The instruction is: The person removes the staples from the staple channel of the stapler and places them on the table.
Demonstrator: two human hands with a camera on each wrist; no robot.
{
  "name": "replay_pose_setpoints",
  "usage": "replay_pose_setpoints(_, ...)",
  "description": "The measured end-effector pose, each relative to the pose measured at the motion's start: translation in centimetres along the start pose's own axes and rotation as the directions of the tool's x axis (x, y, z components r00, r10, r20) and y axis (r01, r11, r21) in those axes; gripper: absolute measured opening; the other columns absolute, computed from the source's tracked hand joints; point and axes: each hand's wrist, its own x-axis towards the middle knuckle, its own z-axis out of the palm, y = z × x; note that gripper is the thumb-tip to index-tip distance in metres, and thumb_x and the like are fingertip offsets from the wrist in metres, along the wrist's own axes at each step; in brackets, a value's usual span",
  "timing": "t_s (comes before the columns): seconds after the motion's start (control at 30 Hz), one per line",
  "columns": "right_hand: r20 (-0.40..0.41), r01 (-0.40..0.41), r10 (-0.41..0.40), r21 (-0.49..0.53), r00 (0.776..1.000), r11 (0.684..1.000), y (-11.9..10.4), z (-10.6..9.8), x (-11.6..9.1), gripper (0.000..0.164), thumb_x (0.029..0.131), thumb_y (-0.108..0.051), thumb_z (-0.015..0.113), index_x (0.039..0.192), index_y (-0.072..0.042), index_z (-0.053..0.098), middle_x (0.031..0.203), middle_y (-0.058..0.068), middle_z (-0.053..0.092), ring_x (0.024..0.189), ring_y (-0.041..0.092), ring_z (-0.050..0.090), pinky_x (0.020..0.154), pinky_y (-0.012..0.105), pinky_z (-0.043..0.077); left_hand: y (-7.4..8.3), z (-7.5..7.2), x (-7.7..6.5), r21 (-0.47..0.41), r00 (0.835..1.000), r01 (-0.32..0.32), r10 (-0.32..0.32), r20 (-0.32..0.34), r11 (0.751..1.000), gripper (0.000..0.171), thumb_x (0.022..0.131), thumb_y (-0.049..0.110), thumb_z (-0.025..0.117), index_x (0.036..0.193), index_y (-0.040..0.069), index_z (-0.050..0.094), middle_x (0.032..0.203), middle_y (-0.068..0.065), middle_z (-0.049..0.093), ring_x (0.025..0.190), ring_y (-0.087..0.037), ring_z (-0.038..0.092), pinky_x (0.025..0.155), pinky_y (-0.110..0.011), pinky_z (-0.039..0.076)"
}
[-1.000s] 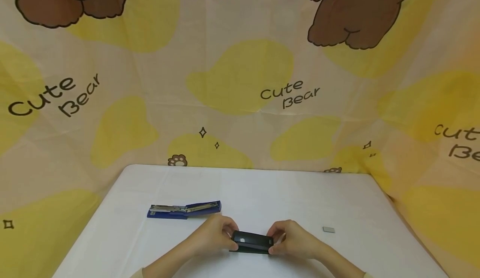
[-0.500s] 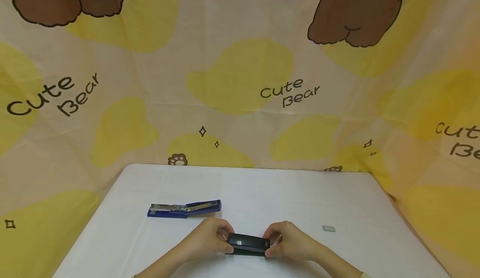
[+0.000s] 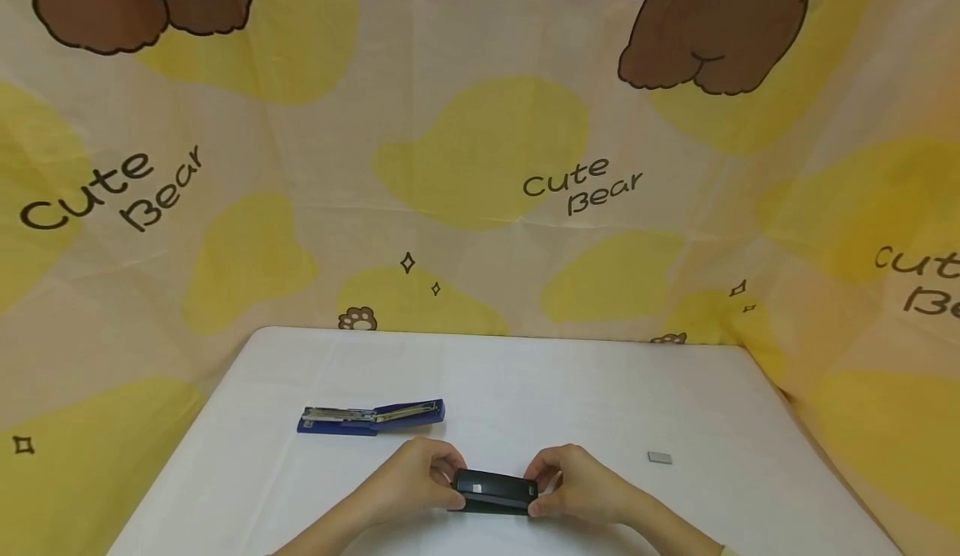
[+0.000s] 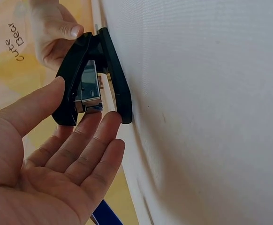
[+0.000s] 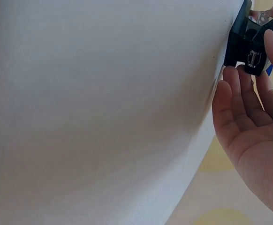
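Opened blue stapler (image 3: 372,425), small grey block (image 3: 660,458), well apart on white table (image 3: 570,393); bear-print cloth (image 3: 465,156) behind.

On the counter (image 3: 540,389), a wide lane is running between the opened blue stapler (image 3: 352,427) and the small grey block (image 3: 660,458). The left grip (image 3: 412,477), black stapler (image 3: 495,487) and right grip (image 3: 581,485) are blocking its near end.

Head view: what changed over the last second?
The black stapler shifted slightly toward the person and to their left, with the left hand and right hand holding its ends throughout. The open blue stapler and small grey block stayed put.
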Motion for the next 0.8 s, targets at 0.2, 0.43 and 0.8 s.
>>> replay_pose_setpoints(0.2, 0.001, 0.012, -0.012, -0.066, 1.0, 0.998, -0.5, -0.4, 0.0, 0.033, 0.081, -0.012, 0.09, 0.109, -0.011, 0.072, 0.099, -0.007, 0.07, 0.087, 0.013, 0.062, 0.076, 0.025, 0.051, -0.3, -0.3, -0.2, 0.029, 1.0, -0.015, 0.016, -0.006, 0.999, 0.038, 0.072, -0.001, 0.089, 0.106, 0.002, 0.073, 0.088, 0.0, 0.07, 0.078, -0.018, 0.065, 0.067, -0.028, 0.052)
replay_pose_setpoints(0.43, -0.031, 0.056, -0.06, -0.121, 0.998, 0.991, -1.6, -0.4, 0.5, 0.037, 0.084, -0.021, 0.089, 0.115, -0.01, 0.072, 0.107, -0.006, 0.071, 0.098, 0.012, 0.062, 0.085, 0.029, 0.051, -1.1, -1.0, -0.4, 0.069, 1.0, 0.02, -0.019, -0.019, 0.997, 0.043, 0.071, 0.0, 0.088, 0.111, -0.002, 0.072, 0.08, -0.002, 0.065, 0.071, -0.017, 0.059, 0.064, -0.028, 0.048)
replay_pose_setpoints(0.8, -0.036, 0.092, -0.097, -0.115, 0.995, 0.989, -2.2, 1.3, 1.7, 0.038, 0.083, -0.02, 0.089, 0.117, -0.013, 0.072, 0.109, -0.009, 0.07, 0.097, 0.009, 0.061, 0.084, 0.03, 0.05, -1.7, -1.0, 0.0, 0.075, 0.997, 0.074, -0.073, -0.012, 0.994, 0.03, 0.072, 0.001, 0.087, 0.1, 0.004, 0.076, 0.068, 0.001, 0.063, 0.062, -0.013, 0.055, 0.058, -0.026, 0.042)
